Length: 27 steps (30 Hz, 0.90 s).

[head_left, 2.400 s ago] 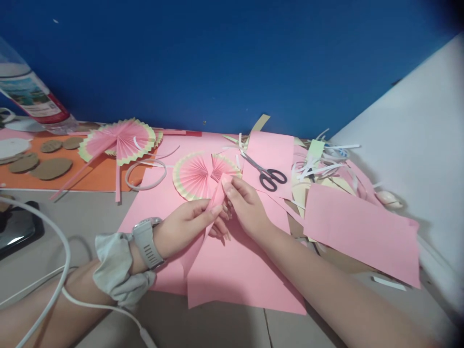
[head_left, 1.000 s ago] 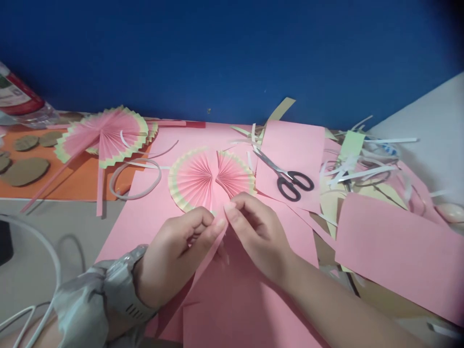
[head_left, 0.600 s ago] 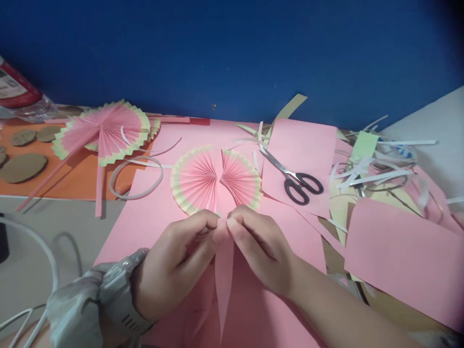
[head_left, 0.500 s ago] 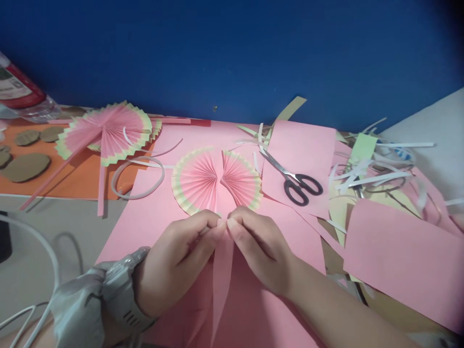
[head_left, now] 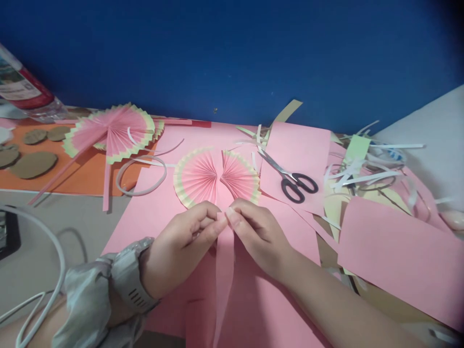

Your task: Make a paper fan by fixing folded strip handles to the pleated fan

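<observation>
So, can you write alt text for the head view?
The left hand and right hand pinch the top of a narrow pink paper strip above a pink sheet. Behind lie a pleated pink fan, black-handled scissors and paper scraps.

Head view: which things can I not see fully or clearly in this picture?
The pink paper strip: top end hidden by the pinching fingertips of the left hand and right hand; lower end cut off by the bottom edge.
The bottle: cut off by the left edge; label too small to read.
The dark object: cut off by the left edge, unidentifiable.
</observation>
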Tool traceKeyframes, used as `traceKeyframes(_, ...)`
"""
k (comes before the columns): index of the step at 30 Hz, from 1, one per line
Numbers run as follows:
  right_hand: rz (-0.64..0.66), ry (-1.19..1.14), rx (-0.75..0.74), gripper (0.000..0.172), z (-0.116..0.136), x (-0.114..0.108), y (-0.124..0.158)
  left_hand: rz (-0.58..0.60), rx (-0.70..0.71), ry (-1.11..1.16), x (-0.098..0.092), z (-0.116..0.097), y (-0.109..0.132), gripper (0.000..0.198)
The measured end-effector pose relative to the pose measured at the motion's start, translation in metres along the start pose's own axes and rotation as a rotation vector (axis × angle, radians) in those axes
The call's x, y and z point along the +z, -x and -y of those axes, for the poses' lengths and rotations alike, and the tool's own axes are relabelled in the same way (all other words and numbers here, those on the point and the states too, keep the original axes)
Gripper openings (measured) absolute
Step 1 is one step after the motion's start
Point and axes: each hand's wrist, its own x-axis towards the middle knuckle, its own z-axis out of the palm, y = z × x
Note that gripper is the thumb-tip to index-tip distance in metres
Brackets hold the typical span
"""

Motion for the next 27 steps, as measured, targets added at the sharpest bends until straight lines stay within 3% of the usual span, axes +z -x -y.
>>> traceKeyframes(15, -0.029, 0.044, -0.070, 0.032, 0.0003, 0.0013, 0.0010, -0.015, -0.009, -0.018, -0.0003, -0.0018, 0.0004, 0.026)
traceKeyframes(27, -0.031, 0.088, -0.096, 0.031, -0.0001, 0.0013, 0.0040, 0.001, 0.077, -0.160, -0.0012, -0.0053, 0.0024, 0.029)
